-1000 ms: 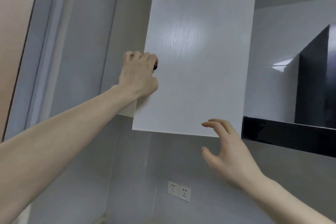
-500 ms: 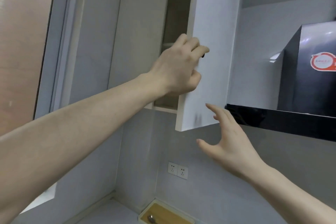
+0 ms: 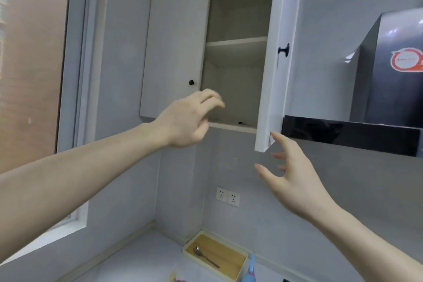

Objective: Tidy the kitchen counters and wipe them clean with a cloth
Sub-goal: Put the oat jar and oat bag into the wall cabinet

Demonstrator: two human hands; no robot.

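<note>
Counter at 6 o'clock, bearing tray with spoon. Left hand loosely spread, empty; right hand spread, empty, just below open cabinet door.

A spoon lies in a tray below two wall sockets.

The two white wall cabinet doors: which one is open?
The right white door, beside the black range hood, is swung open; the left white door is closed.

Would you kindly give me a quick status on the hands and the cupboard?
Left hand open, empty. Right hand open beneath white cupboard door, swung open. Shelves look bare. Nothing blocking.
</note>
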